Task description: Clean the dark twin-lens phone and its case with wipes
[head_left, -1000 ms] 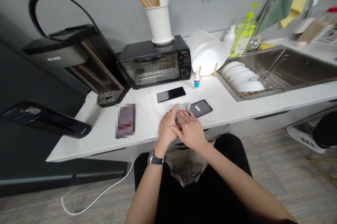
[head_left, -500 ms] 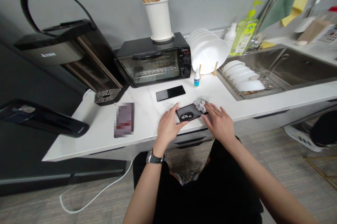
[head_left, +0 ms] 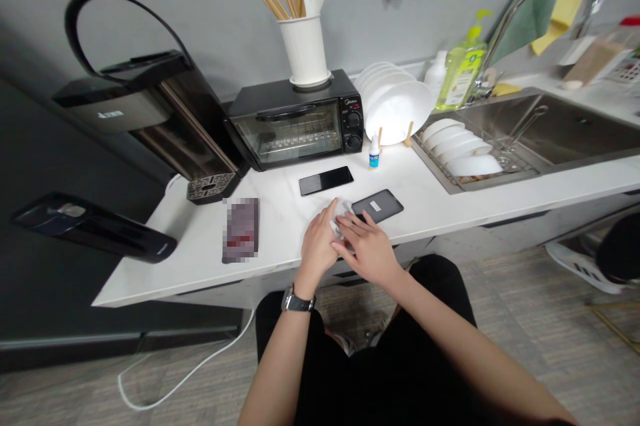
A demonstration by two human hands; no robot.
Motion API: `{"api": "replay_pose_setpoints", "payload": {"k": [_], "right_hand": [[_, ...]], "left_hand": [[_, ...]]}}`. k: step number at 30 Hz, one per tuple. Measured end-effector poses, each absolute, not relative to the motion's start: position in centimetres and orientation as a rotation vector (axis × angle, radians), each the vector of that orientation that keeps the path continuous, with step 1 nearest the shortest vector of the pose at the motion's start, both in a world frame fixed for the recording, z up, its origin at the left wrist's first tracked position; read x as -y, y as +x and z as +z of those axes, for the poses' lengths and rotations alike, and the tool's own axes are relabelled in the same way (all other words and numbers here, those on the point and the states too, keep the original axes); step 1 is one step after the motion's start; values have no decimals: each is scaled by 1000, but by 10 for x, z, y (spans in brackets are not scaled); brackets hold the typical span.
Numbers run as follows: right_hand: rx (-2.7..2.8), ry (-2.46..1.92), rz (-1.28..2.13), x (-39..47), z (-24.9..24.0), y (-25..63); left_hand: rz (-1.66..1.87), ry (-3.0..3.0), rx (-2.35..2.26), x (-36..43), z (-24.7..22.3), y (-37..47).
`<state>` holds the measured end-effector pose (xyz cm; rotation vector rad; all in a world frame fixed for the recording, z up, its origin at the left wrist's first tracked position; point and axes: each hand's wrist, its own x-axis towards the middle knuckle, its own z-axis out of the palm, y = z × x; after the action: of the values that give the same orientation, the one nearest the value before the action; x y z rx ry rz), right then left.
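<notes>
A dark phone case or phone (head_left: 383, 205) lies near the counter's front edge, its left end hidden by my hands. My right hand (head_left: 367, 249) presses a crumpled pale cloth (head_left: 341, 211) over that left end. My left hand (head_left: 320, 244) is beside it, wearing a watch, with the fingers apart at the left end and the camera area out of sight. A second phone (head_left: 326, 181) lies screen up just behind. Near the toaster oven stands a small white spray bottle with a blue label (head_left: 373, 154).
A toaster oven (head_left: 295, 126) carries a utensil cup (head_left: 304, 49). Left are a tall black machine (head_left: 175, 126), a dark cylinder (head_left: 100, 229) and a blurred purple item (head_left: 241, 231). Upright plates (head_left: 400, 106) and a sink (head_left: 560, 129) are right.
My right hand has slid left with the cloth, from the right end of the dark phone to its left end. The pale rectangle on the phone now shows. The view has shifted slightly.
</notes>
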<state>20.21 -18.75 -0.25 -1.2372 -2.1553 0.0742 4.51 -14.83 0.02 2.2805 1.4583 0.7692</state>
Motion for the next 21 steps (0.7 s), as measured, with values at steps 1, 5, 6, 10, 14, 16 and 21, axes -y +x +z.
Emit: {"api": "replay_pose_setpoints", "payload": {"k": [1, 5, 6, 10, 14, 16, 21], "right_hand": [[2163, -1224, 75, 194, -3, 206], [2146, -1279, 42, 209, -7, 229], [2132, -1308, 24, 209, -8, 234], [2068, -1452, -86, 200, -10, 261], [1987, -1607, -234, 181, -10, 293], [1953, -1660, -294, 172, -11, 304], [1958, -1677, -293, 157, -17, 302]], "left_hand": [[754, 2271, -1478, 149, 0, 46], [770, 2227, -1505, 149, 2, 50], [783, 2230, -1500, 149, 2, 51], [815, 2259, -1500, 150, 3, 52], [816, 2262, -1497, 150, 3, 51], [813, 2260, -1495, 149, 3, 50], [806, 2243, -1516, 149, 3, 51]]}}
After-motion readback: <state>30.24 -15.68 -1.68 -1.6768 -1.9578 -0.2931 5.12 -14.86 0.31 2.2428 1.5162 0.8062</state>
